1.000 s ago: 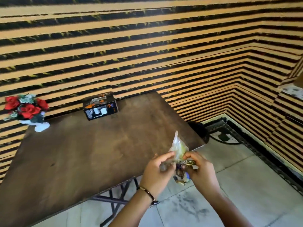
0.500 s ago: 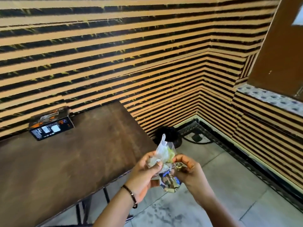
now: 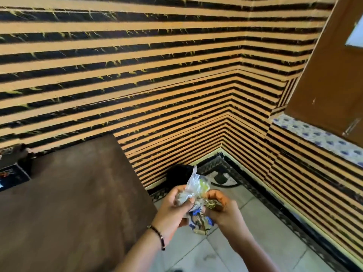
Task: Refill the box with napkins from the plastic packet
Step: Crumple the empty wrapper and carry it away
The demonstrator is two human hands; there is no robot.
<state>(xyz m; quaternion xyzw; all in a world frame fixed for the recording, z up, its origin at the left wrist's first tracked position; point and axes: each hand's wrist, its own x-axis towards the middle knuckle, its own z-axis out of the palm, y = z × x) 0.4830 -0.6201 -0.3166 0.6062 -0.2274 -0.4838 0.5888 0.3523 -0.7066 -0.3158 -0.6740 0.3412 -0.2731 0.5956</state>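
A crumpled clear plastic packet (image 3: 196, 189) with blue, yellow and gold print is held in front of me, off the right end of the table and above the floor. My left hand (image 3: 172, 211) grips its left side and wears a dark bead bracelet. My right hand (image 3: 224, 209) pinches its right side. The dark box (image 3: 11, 171) with a printed front stands at the far left edge of the view, on the brown table (image 3: 74, 193). No napkins are visible.
Striped orange and black walls meet in a corner behind the table. A dark round object (image 3: 178, 175) sits on the tiled floor near that corner. A tiled ledge (image 3: 318, 136) and a brown shutter (image 3: 330, 71) are at the right.
The view has swung right: the box slid to the left edge and the red flowers left the frame. Both hands keep hold of the packet, which looks more crumpled.
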